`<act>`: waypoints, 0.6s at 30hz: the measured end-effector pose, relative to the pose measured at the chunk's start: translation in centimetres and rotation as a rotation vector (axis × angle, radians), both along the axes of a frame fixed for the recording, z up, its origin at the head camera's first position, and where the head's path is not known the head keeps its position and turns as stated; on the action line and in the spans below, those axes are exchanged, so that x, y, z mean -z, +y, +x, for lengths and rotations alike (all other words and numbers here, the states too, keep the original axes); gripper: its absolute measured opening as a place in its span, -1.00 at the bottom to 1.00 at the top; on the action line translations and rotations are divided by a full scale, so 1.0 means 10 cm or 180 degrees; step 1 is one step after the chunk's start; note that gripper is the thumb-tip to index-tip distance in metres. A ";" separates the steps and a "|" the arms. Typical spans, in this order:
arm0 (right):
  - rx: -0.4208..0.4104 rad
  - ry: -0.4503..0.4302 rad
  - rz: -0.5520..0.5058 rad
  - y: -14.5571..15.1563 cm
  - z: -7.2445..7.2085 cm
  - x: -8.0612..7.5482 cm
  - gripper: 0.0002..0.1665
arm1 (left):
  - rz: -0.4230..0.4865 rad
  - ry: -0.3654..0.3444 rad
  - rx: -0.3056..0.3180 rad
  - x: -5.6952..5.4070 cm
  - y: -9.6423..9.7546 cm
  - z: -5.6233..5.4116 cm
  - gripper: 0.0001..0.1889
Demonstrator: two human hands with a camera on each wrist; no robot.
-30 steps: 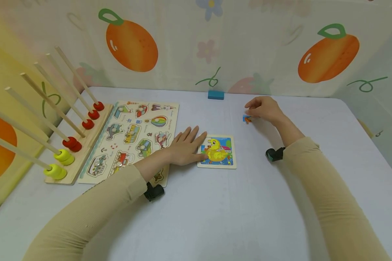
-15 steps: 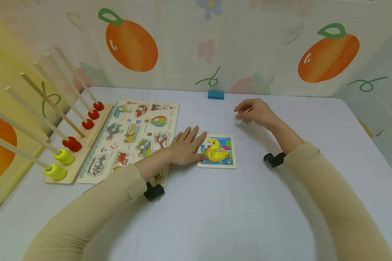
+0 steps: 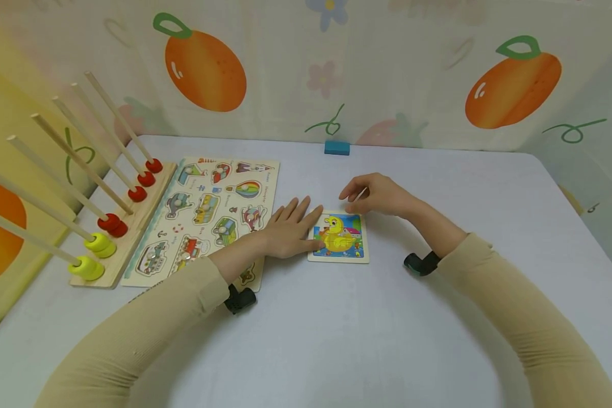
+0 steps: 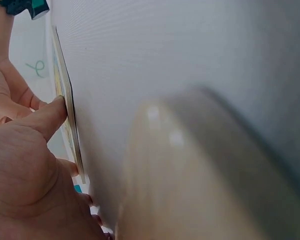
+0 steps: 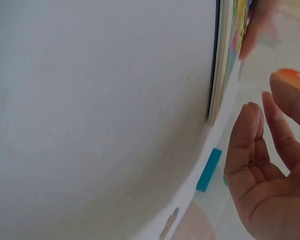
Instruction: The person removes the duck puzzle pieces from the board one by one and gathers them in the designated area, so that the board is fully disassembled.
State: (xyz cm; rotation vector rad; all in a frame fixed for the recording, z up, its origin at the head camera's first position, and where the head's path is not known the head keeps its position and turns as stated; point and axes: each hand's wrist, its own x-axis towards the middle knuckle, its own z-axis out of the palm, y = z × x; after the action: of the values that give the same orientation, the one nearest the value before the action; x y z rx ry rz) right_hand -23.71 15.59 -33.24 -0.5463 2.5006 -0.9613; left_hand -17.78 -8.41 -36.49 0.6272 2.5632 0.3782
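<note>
A small square duck puzzle (image 3: 339, 243) lies flat in the middle of the table, its yellow duck picture inside a pale wooden frame. My left hand (image 3: 288, 235) lies with fingers spread at its left side; the thumb rests on the frame, and the index fingertip is right at the far left corner. In the left wrist view the thumb (image 4: 52, 117) is against the frame's edge. My right hand (image 3: 377, 195) hovers at the far right corner, fingers loosely bent. The right wrist view shows nothing between its thumb and fingers. A small blue-tipped piece (image 5: 170, 223) lies beyond, hidden in the head view.
Left of the duck puzzle is a wooden knob puzzle (image 3: 224, 195) with vehicle pictures, partly under my left forearm. A wooden bead rack (image 3: 148, 204) with tall rods and red and yellow beads stands farther left. A teal block (image 3: 336, 148) lies near the back edge.
My right hand has moved left and nearer, from beside the small blue-and-orange piece to the duck puzzle's far corner. The piece has dropped out of sight in the head view. My left hand stays put.
</note>
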 end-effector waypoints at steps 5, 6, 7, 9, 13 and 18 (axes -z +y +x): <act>-0.0230 -0.0028 0.0025 -0.07 0.05 0.01 -0.67 | -0.0016 0.0014 0.0046 -0.06 -0.01 0.03 -0.14; -0.0284 -0.0023 0.0053 -0.08 0.06 0.02 -0.68 | -0.0010 0.0020 0.0057 -0.08 -0.01 0.03 -0.14; -0.0343 -0.0008 0.0087 -0.10 0.06 0.02 -0.69 | 0.0001 0.0022 0.0066 -0.09 -0.01 0.04 -0.14; -0.0438 0.0026 0.0135 -0.12 0.08 0.04 -0.70 | -0.0006 0.0025 0.0071 -0.10 -0.01 0.04 -0.15; -0.0544 0.0067 0.0181 -0.15 0.11 0.05 -0.72 | 0.0003 0.0012 0.0071 -0.11 -0.01 0.05 -0.14; -0.0552 0.0114 0.0240 -0.19 0.13 0.06 -0.71 | 0.0013 0.0024 0.0081 -0.10 -0.02 0.05 -0.14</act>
State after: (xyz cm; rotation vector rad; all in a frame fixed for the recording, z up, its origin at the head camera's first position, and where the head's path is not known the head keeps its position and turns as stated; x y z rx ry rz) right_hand -22.37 13.73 -33.80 -0.7480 2.4615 -0.7954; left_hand -17.25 -8.56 -35.50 0.6632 2.5599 0.3730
